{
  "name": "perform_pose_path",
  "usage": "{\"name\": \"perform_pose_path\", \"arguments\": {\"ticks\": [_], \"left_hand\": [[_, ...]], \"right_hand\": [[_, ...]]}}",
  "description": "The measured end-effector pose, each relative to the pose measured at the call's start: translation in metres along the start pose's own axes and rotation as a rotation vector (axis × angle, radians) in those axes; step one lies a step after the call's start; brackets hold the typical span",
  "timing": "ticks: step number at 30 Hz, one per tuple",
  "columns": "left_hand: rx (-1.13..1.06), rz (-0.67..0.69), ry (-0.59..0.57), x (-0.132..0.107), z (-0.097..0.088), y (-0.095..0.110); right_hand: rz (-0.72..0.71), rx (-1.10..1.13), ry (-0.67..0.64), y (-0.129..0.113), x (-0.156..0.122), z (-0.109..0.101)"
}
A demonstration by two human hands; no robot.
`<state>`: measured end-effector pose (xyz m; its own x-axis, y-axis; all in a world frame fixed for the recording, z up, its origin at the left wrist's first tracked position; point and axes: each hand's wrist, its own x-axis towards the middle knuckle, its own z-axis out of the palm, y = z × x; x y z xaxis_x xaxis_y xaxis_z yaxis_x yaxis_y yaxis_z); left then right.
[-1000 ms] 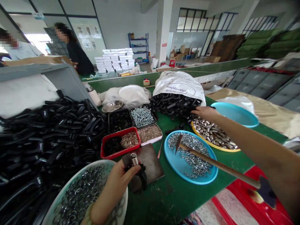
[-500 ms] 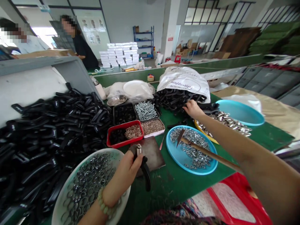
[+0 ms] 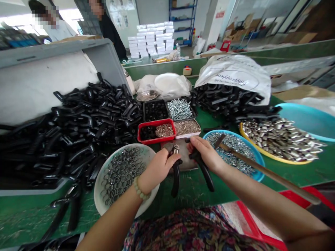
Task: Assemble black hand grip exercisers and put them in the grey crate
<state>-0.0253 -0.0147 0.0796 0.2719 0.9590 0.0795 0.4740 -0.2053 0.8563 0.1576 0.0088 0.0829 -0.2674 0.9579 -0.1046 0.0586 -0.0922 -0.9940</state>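
Left hand [image 3: 159,167] curled shut around the upper end of a curved black plastic handle [image 3: 176,177], a short silver threaded stud [image 3: 176,150] standing up just beyond the fingers. Right hand [image 3: 205,154] closed on the upper end of a second curved black plastic handle [image 3: 203,174], fingers wrapped over it, lower end hanging free. Both handles held close together, not clearly touching, above a dark brown square pad [image 3: 183,151] on a green workbench [image 3: 28,216].

Handling, my judgement: handles look light, stiff, moulded, with little give; smooth surface could slip a little. Best hold seems the thick upper end, where the fingers sit now. Stud looks small and hard, easy to drop.

Nearby: white round bowl [image 3: 98,188] of steel rings [image 3: 120,174] beside left hand; large heap of black handles [image 3: 78,129] beyond it; blue round plate [image 3: 261,164] of steel nuts [image 3: 230,153] beside right hand, a long wooden-shafted tool [image 3: 269,174] lying across it; yellow-rimmed tray of steel sleeves [image 3: 280,139] further right
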Motion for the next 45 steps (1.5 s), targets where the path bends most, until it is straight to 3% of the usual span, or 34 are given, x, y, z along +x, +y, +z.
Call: {"name": "perform_pose_path", "arguments": {"ticks": [5, 12, 19, 25, 30, 32, 34, 36, 37, 39, 41, 45], "left_hand": [[0.113, 0.016, -0.033, -0.004, -0.004, -0.002], [0.479, 0.063, -0.121, -0.004, -0.009, -0.003], [0.335, 0.029, -0.014, -0.007, 0.005, -0.006], [0.207, -0.028, -0.085, -0.015, 0.006, -0.016], [0.314, -0.035, -0.045, -0.016, 0.005, -0.012], [0.322, -0.028, -0.064, -0.015, -0.002, -0.008], [0.280, -0.006, -0.079, -0.013, -0.015, -0.003], [0.236, 0.040, -0.053, -0.010, -0.030, 0.002], [0.245, 0.065, -0.018, -0.009, -0.035, 0.004], [0.360, 0.106, 0.053, -0.005, -0.035, 0.005], [0.584, 0.151, 0.040, -0.002, -0.017, 0.003], [0.942, 0.198, -0.232, -0.004, 0.038, -0.005]], "right_hand": [[-0.034, -0.105, -0.077, 0.003, -0.001, 0.006], [-0.091, -0.302, -0.190, -0.011, -0.001, 0.015], [-0.146, -0.228, -0.039, -0.006, -0.004, 0.033], [-0.098, -0.122, -0.081, 0.020, -0.005, 0.037], [-0.101, -0.041, 0.176, 0.037, -0.018, 0.055], [-0.143, -0.102, 0.159, 0.039, -0.015, 0.052], [-0.253, -0.320, 0.022, 0.035, 0.005, 0.039], [-0.398, -0.687, -0.097, 0.027, 0.041, 0.022], [-0.466, -0.948, -0.123, 0.022, 0.063, 0.015], [-0.494, -1.131, -0.113, 0.015, 0.107, 0.007], [-0.514, -1.308, -0.163, 0.012, 0.143, 0.010], [-0.551, -1.473, -0.250, 0.021, 0.174, 0.028]]}}
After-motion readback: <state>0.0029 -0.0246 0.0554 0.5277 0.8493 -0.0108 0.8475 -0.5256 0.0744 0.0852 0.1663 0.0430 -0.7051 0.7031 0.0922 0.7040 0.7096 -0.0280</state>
